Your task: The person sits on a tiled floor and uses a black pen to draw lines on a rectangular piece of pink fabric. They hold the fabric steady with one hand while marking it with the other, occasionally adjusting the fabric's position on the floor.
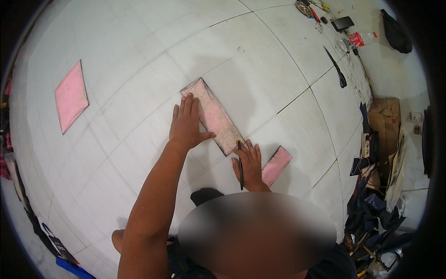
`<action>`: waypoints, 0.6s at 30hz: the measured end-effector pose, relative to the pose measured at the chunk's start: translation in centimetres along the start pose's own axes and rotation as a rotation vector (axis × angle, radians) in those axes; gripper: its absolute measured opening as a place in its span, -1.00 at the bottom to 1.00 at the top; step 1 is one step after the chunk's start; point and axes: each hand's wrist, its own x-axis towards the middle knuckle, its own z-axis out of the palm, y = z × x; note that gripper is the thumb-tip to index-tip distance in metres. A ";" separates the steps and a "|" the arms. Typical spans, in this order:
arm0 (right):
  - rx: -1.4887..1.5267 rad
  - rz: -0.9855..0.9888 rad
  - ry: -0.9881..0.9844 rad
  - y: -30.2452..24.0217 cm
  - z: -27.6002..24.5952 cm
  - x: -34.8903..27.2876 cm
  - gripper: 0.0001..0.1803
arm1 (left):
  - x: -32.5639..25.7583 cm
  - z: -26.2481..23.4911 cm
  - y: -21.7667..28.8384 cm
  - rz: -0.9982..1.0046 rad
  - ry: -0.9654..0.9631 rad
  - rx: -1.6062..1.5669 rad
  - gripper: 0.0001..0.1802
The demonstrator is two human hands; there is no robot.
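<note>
My left hand [186, 124] lies flat with its fingers spread along the upper left side of a long pink rectangular piece [214, 114] with dark, worn edges. At the near end of that piece is my right hand [251, 165], its fingertips at the corner. A slim black pen [241, 169] is held in the right hand, pointing up toward the pink piece. Just right of my right wrist lies a smaller pink strip [277, 163], partly hidden by the wrist. A pink diamond-shaped piece [72, 98] lies apart at the far left.
Black-handled scissors [338, 73] lie at the right on the pale tiled surface [288, 56]. Beyond them are a plastic bottle [357, 41], a phone-like black object [343, 23] and a black pouch [396, 32]. A cardboard box [384, 116] and piled dark cloth [360, 214] line the right side.
</note>
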 end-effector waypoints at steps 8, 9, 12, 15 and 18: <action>-0.013 -0.014 0.017 0.1 0.2 -0.2 -0.61 | -0.2 0.3 -0.3 -0.011 0.013 -0.089 0.42; -0.019 -0.013 0.016 0.1 0.2 -0.2 -0.60 | -0.1 0.4 -0.3 -0.006 0.020 -0.084 0.42; -0.018 -0.010 0.014 0.0 0.2 -0.2 -0.60 | 0.0 0.5 -0.4 -0.005 0.024 -0.078 0.42; -0.013 -0.015 0.021 -0.1 0.1 -0.1 -0.61 | -0.1 0.8 -0.6 0.011 0.045 -0.086 0.42; -0.019 -0.013 0.029 0.0 0.1 -0.1 -0.62 | 0.0 0.6 -0.5 0.018 0.050 -0.091 0.42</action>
